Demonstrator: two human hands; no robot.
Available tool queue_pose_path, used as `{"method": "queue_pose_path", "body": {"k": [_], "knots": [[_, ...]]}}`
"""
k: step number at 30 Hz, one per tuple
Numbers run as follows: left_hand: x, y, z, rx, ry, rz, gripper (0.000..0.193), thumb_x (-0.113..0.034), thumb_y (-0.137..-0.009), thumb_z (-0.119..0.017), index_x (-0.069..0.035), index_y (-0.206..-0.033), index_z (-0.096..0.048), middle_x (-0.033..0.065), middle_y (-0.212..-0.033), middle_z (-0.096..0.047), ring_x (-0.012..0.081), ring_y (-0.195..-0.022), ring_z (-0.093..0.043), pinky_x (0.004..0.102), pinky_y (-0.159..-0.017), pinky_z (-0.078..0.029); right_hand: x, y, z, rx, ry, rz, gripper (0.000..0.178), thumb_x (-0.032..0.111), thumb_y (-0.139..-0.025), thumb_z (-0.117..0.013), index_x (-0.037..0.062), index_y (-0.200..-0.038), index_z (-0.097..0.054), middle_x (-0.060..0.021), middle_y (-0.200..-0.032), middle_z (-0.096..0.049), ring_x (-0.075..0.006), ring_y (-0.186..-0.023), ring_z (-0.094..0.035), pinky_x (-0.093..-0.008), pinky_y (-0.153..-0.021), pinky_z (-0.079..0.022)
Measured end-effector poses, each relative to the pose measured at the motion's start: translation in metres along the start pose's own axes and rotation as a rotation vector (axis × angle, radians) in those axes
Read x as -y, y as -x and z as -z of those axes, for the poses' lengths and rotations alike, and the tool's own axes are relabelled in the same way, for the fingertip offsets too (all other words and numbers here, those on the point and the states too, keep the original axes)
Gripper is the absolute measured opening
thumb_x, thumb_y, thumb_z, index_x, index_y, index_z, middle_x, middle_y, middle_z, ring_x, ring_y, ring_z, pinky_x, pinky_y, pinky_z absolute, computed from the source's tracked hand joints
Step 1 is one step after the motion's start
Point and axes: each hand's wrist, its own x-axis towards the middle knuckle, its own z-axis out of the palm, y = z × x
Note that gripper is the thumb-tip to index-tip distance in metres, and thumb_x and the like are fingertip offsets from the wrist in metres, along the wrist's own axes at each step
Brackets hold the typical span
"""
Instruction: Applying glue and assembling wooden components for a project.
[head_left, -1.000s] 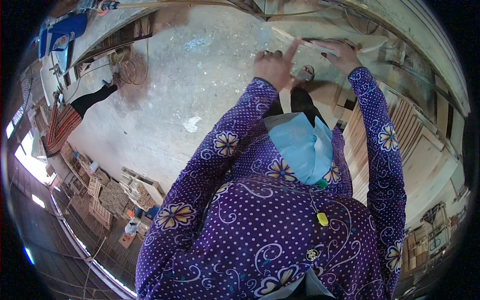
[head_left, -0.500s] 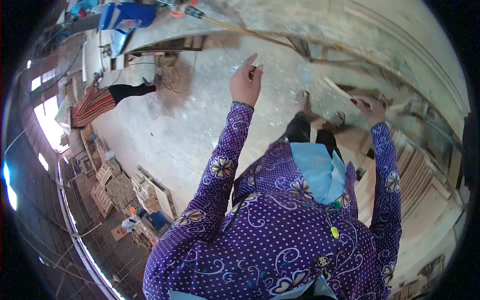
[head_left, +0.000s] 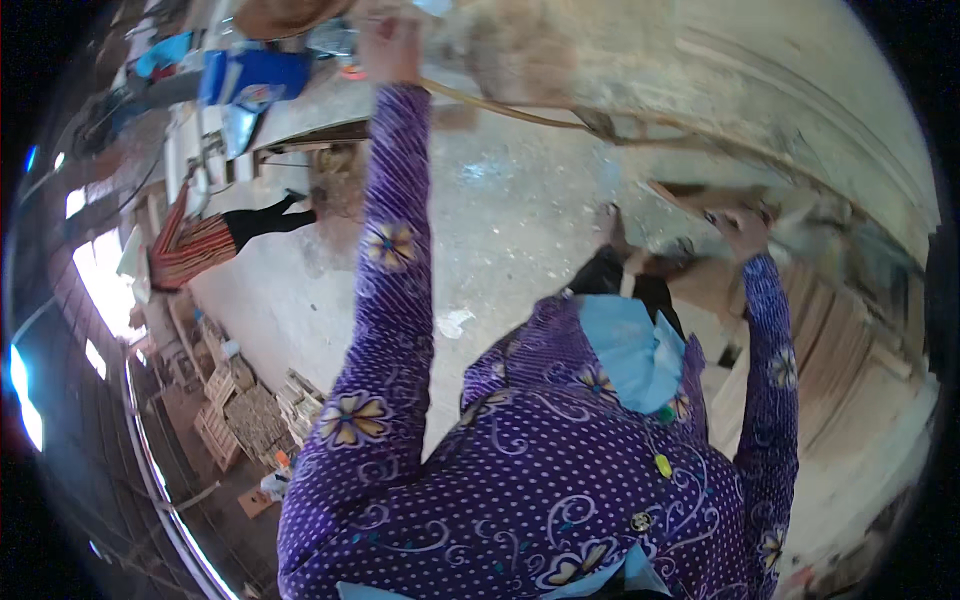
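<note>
The left hand [head_left: 390,45] is raised far up toward the top edge of the view at the end of a long sleeve of purple cloth with white dots and yellow flowers, and it is blurred, so I cannot tell whether its fingers are clenched or released, nor whether they hold anything; it lies just beside a thin tan stick [head_left: 520,113] that runs from near the wrist rightward across the concrete floor [head_left: 520,220]. The right hand [head_left: 738,228] reaches out on the right side with its fingers closed on the near end of a flat wooden board [head_left: 700,197], which slants up and to the left from the hand, above the floor. Just right of that hand and arm, a stack of wooden planks [head_left: 830,330] lies in pale, ribbed rows. A light blue cloth [head_left: 630,350] hangs at the person's chest between the two arms. Well apart on the left, blue plastic containers [head_left: 255,78] stand at the top of the view, a striped red cloth [head_left: 190,250] lies by the edge of the floor, and small wooden crates [head_left: 245,420] sit in a cluster lower down, near the bright window openings
</note>
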Motion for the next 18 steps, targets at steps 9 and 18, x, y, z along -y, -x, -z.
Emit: {"method": "queue_pose_path", "body": {"k": [9,18], "knots": [[0.063,-0.058,-0.017,0.200,-0.090,0.714,0.046,-0.024,-0.084,-0.070,0.001,-0.120,-0.055,0.0024,-0.074,-0.060,0.0090,-0.061,-0.055,0.0251,-0.053,-0.043,0.019,-0.021,0.001,0.149,0.216,-0.180,0.045,0.052,-0.086,-0.054,0.0160,-0.110,-0.067,-0.0090,-0.106,-0.067,-0.0262,-0.096,-0.063,-0.0393,-0.087,-0.048],[-0.120,0.080,-0.016,0.419,0.229,0.305,0.029,-0.016,-0.086,-0.067,0.000,-0.109,-0.058,0.0058,-0.095,-0.063,0.0133,-0.081,-0.061,0.0265,-0.072,-0.050,0.002,-0.023,-0.006,0.112,0.130,-0.057,0.047,0.057,-0.086,-0.052,0.0199,-0.110,-0.068,-0.0083,-0.104,-0.068,-0.0287,-0.101,-0.061,-0.0412,-0.091,-0.046]]}}
